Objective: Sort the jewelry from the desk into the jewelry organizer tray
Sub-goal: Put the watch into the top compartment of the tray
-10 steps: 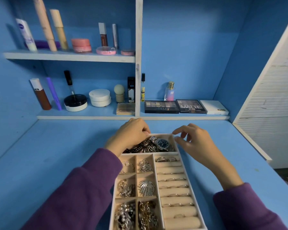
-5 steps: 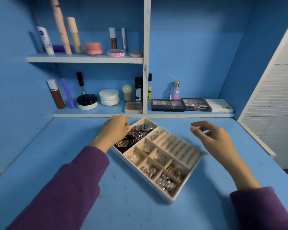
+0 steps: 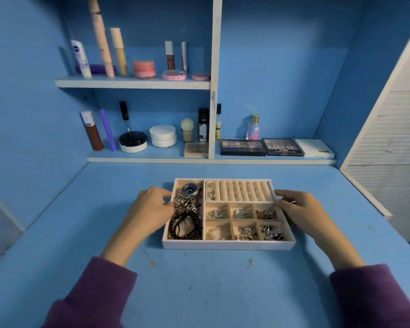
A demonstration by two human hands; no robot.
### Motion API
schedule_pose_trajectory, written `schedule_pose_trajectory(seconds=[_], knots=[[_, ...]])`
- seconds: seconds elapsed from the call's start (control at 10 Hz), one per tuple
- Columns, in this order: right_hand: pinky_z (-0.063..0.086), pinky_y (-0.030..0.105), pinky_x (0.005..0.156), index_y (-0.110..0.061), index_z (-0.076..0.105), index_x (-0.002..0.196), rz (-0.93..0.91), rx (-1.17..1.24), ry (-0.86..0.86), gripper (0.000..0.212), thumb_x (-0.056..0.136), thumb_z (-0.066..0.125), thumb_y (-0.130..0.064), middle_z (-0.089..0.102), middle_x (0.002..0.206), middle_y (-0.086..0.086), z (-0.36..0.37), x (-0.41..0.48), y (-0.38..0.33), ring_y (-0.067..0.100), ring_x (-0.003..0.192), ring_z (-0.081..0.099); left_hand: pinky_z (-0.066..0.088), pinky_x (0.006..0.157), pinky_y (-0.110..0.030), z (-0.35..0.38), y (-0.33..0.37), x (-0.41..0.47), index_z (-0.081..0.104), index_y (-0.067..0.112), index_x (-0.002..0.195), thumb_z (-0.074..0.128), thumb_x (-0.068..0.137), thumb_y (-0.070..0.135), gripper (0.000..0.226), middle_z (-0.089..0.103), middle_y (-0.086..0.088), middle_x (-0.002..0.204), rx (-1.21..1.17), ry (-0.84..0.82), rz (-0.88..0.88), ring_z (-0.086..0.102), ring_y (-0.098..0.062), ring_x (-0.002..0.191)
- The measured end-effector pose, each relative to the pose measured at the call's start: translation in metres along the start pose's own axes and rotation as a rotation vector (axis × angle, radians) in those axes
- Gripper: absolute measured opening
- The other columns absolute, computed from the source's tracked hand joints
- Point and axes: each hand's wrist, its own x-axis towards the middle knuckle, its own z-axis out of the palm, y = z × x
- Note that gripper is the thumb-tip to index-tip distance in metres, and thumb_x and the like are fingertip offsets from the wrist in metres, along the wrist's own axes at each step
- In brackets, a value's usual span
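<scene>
A white jewelry organizer tray [image 3: 227,245] lies lengthwise on the blue desk [image 3: 199,280]. Its left compartment holds a silver watch [image 3: 189,189] and black bracelets [image 3: 184,224]. Rings sit in the ring rolls [image 3: 244,191] at the back. Six small compartments hold silver and gold pieces [image 3: 242,213]. My left hand [image 3: 149,209] grips the tray's left wall, fingers curled at the rim. My right hand [image 3: 298,207] holds the right wall, fingertips on the rim. I see no loose jewelry on the desk.
Two shelves at the back carry cosmetics: tubes, jars and eyeshadow palettes [image 3: 243,147]. A perfume bottle [image 3: 253,127] stands by the white divider [image 3: 214,91]. A white louvred panel [image 3: 393,138] closes the right side. Blue walls box in the desk.
The tray has been turned from pointing away from me, through a diagonal, to lying lengthwise. My right hand came from the air onto its right wall. The view has pulled back.
</scene>
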Motion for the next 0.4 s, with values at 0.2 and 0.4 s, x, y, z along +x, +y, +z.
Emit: schedule_pose_trajectory(seconds=[0.2,0.4], knots=[[0.046,0.033,0.071,-0.013,0.062,0.118,-0.046,-0.039,0.025,0.029,0.091,0.051,-0.008,0.06,0.084,0.003,0.0001,-0.0048,-0.0049,0.03,0.085,0.06,0.035,0.049,-0.024,0.0016,-0.0002,-0.0009,0.066,0.016,0.108,0.05,0.085,0.009,0.029,0.046,0.003,0.05,-0.016,0.018,0.004,0.046,-0.016,0.048],[0.046,0.035,0.08,-0.014,0.058,0.123,-0.026,-0.046,0.034,0.032,0.092,0.05,-0.013,0.065,0.098,0.009,0.0022,0.0,0.0012,0.027,0.088,0.059,0.045,0.066,-0.027,0.0001,-0.0029,-0.0008,0.057,0.015,0.123,0.053,0.088,0.021,0.036,0.068,-0.013,0.091,-0.056,-0.019,-0.036,0.059,-0.019,0.07]])
